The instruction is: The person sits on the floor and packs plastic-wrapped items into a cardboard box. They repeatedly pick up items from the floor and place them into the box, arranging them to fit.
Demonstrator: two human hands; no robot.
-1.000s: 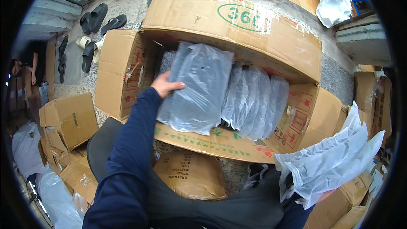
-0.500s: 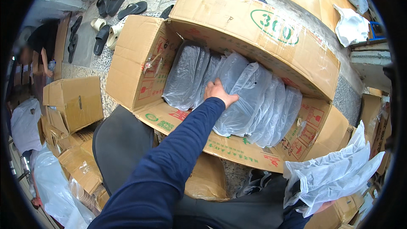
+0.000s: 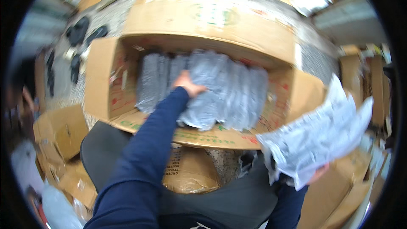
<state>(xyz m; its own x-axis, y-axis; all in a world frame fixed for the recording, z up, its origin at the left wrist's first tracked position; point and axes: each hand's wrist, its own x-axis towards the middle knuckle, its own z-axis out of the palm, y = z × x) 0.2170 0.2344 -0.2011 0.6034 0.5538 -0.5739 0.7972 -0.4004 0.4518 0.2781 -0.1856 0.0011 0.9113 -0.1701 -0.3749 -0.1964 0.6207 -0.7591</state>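
Packets (image 3: 243,97) line most of the open carton (image 3: 167,19), side by side, some room showing at the right end; one white bundle (image 3: 318,138) is outside, held in our right grip (image 3: 319,174), fingers mostly hidden. Our left grip (image 3: 188,85) sits among the row, thumb spread wide; whether it clasps, we can't tell. Cloudy, crinkled, greyish plastic, we see, contents blurred.

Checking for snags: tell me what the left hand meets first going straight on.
The left hand would likely meet the bagged packets in the cardboard box first; blur leaves depth unclear.
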